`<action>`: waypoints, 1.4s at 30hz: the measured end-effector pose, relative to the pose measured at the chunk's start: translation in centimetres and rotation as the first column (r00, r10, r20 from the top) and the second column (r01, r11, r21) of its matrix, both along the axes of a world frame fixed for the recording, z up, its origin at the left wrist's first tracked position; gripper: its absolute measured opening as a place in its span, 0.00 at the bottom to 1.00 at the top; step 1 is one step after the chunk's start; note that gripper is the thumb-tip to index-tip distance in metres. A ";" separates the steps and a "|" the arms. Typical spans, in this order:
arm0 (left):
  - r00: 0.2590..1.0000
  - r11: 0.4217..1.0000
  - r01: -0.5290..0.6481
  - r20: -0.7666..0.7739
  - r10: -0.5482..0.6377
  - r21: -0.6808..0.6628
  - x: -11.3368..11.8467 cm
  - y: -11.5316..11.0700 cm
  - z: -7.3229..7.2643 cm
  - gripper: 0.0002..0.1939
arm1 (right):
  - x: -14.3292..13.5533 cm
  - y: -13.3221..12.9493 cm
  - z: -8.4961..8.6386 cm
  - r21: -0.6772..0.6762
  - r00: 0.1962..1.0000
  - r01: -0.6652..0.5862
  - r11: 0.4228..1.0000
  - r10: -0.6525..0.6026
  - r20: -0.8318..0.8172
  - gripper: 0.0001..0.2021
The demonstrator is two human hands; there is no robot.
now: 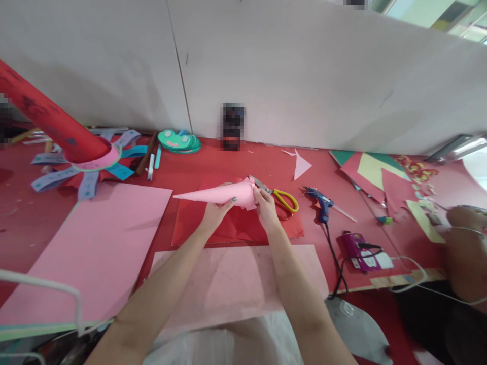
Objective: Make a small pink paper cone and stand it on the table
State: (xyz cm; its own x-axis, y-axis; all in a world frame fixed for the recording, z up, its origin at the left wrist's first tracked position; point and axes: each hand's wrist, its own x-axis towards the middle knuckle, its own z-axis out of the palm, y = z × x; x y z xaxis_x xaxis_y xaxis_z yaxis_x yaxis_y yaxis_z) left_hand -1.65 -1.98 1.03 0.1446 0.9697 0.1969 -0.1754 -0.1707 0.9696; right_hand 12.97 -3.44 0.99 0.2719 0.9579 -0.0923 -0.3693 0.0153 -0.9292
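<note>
A pink paper cone [213, 194] lies sideways in both my hands, its sharp tip to the left and its wide end, cut into flaps, to the right. My left hand [218, 212] is closed around the cone's middle from below, thumb on the near side. At the wide end, my right hand [265, 204] pinches the flapped edge. Just beyond that hand rest scissors [286, 199] with yellow handles, their blades partly hidden by the cone. Under the cone is a red paper sheet [198, 228].
To the right lie a blue glue gun [321, 202], a purple power strip [359, 251] and coloured paper sheets [365, 175]. Pink card [102, 243], a red paper tube [49, 116] and green frog cutouts [178, 142] are leftward. Another person's arm [466, 253] is at far right.
</note>
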 end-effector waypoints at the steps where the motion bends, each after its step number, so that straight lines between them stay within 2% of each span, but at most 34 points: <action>1: 1.000 1.000 0.020 0.002 -0.020 0.017 0.0 0.0 -0.1 0.24 | 0.0 0.1 -0.1 -0.007 1.000 0.009 1.000 -0.009 -0.005 0.20; 6: 0.993 0.992 0.117 0.013 -0.117 0.044 0.3 -0.1 -0.3 0.28 | 0.3 0.4 -0.6 -0.044 0.993 0.073 0.996 -0.077 -0.087 0.16; 9: 0.997 0.997 0.073 0.034 -0.072 -0.029 0.4 -0.1 -0.1 0.27 | 0.4 0.4 -0.6 -0.039 0.993 0.072 0.997 -0.075 -0.090 0.14; 14: 0.993 0.987 -0.050 0.102 0.066 -0.150 0.4 0.2 0.4 0.30 | 0.4 0.3 -0.7 -0.042 0.998 0.024 0.999 -0.027 -0.061 0.15; 18: 0.988 0.984 -0.105 0.097 0.119 -0.144 0.3 0.3 0.6 0.32 | 0.5 0.2 -0.8 -0.002 0.991 0.050 0.999 -0.050 0.126 0.13; 21: 0.992 0.990 -0.067 0.095 0.079 -0.124 0.4 0.3 0.4 0.34 | 0.5 0.1 -0.5 0.029 0.935 0.107 0.994 -0.111 0.337 0.13; 24: 0.994 0.994 -0.026 0.106 0.037 -0.102 0.5 0.2 0.2 0.34 | 0.6 0.0 -0.3 0.049 0.886 0.158 0.986 -0.164 0.434 0.13; 28: 0.995 0.993 -0.026 0.097 0.037 -0.116 0.6 0.2 -0.3 0.31 | 0.7 0.1 -0.6 0.052 0.914 0.168 0.984 -0.176 0.365 0.12; 32: 0.983 0.978 -0.153 0.075 0.165 -0.142 0.5 0.4 -0.6 0.27 | 0.7 0.2 -1.1 0.055 0.946 0.130 0.990 -0.140 0.292 0.12; 35: 0.976 0.967 -0.191 0.076 0.206 -0.166 0.5 0.5 -0.6 0.25 | 0.6 0.2 -1.1 0.038 0.947 0.117 0.992 -0.123 0.298 0.13; 38: 0.985 0.981 -0.145 0.078 0.156 -0.128 0.4 0.4 -0.4 0.25 | 0.5 0.1 -0.8 0.059 0.929 0.134 0.989 -0.146 0.339 0.12; 42: 0.996 0.995 -0.091 0.008 0.091 0.042 0.0 0.2 -0.2 0.22 | 0.6 0.1 -0.6 0.058 0.912 0.155 0.986 -0.165 0.375 0.11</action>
